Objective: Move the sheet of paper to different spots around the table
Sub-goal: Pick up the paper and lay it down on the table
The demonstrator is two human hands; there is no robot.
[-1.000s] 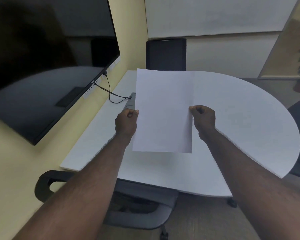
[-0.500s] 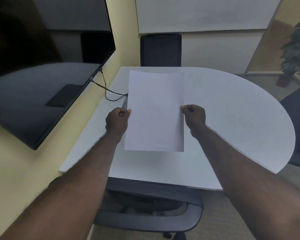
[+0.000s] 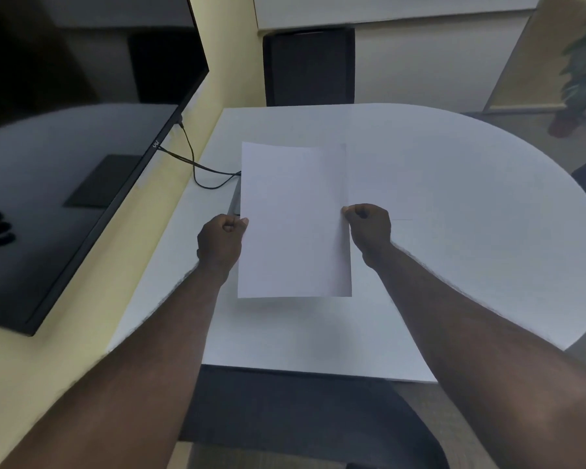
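Note:
A blank white sheet of paper hangs just above the white table, over its left half, casting a shadow under its near edge. My left hand pinches the sheet's left edge at mid-height. My right hand pinches the right edge at about the same height. Both fists are closed on the paper.
A large dark screen is mounted on the yellow wall at left, with black cables running down onto the table behind the sheet. One black chair stands at the far side, another chair at the near edge. A potted plant is at the right.
The sheet and both hands have come lower toward the table and slightly nearer; the view has tilted down and closer to the table.

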